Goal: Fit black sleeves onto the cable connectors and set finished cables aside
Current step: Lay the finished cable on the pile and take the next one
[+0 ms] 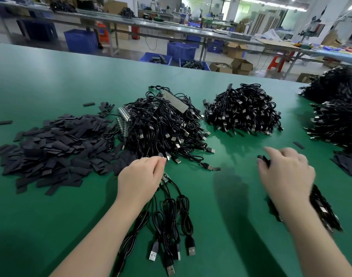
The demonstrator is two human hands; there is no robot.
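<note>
Green bench [51, 80] fills my view, with four heaps of black cables on it: a middle cable heap [163, 124], a second heap [243, 110] and two at far right. I see one sleeve pile [55, 144] at left. My left hand [141, 176] pinches a bunch of cables [171, 220]; four USB plugs [190, 248] trail toward me. My right hand [287, 172], blurred, curls on a black sleeve [263, 159].

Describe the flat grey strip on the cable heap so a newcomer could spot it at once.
Find the green table, then the middle cable heap beside the pile of black sleeves. On its far top lies the grey strip, the only long, flat, pale piece among tangled black cables.
</note>
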